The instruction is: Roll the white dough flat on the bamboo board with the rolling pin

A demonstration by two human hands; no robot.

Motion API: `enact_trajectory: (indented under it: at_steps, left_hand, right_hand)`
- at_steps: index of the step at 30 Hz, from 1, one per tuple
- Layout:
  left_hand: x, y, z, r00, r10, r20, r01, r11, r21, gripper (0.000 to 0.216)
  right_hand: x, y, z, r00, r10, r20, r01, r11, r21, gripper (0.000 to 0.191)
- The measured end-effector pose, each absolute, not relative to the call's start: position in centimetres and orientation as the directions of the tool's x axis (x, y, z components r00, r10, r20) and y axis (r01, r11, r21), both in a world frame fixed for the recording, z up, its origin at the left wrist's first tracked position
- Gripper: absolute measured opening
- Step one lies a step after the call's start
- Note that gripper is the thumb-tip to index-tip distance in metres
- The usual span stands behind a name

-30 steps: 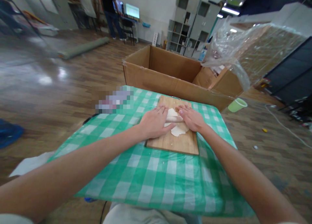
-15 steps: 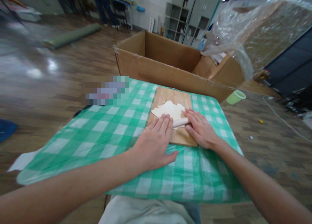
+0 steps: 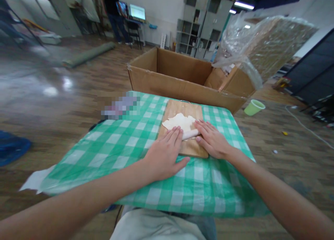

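A thin, ragged-edged sheet of dough [image 3: 180, 121] lies on a wooden cutting board [image 3: 171, 108]. Across its near part rests a pale rolling pin [image 3: 190, 134], its ends covered by my hands. My left hand [image 3: 167, 153] lies flat over the left end, fingers stretched forward and thumb held out to the side. Over the right end, my right hand [image 3: 211, 139] is flat too, with its fingers extended and its palm by the board's right edge.
A green-and-white checked cloth [image 3: 125, 146] covers the table. Just beyond it stands a large open cardboard box [image 3: 169, 78] with plastic wrap [image 3: 235, 48] at its right. A green bucket [image 3: 253, 108] is on the floor at right. People [image 3: 114, 14] are in the background.
The camera view has shifted a little, with the box and background now lower in the picture. My hands stay flat at the rolling pin's ends, in nearly the same place on the dough.
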State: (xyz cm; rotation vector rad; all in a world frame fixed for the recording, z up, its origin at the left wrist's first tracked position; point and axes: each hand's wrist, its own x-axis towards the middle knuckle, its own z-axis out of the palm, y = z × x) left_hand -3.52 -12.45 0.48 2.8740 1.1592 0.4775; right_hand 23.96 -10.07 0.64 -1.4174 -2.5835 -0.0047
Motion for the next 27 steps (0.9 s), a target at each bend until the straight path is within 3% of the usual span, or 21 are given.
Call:
enact_trajectory:
  at_steps: [8, 14, 27]
  left_hand:
    - [-3.5, -9.6, 0.4, 0.613, 0.744, 0.266, 0.743, -0.657, 0.125, 0.082]
    - [-2.6, -13.7, 0.4, 0.664, 0.712, 0.228, 0.691, -0.701, 0.177, 0.103]
    - [-2.6, -15.8, 0.7, 0.709, 0.666, 0.232, 0.648, -0.745, 0.159, 0.097]
  right_hand:
    - [22.7, -4.7, 0.3, -0.542, 0.810, 0.224, 0.823, 0.566, -0.056, 0.068]
    - [24.7, -8.1, 0.0, -0.589, 0.776, 0.224, 0.789, 0.612, -0.047, 0.068]
    - [26.1, -11.7, -0.5, -0.579, 0.775, 0.253, 0.782, 0.615, -0.096, 0.072]
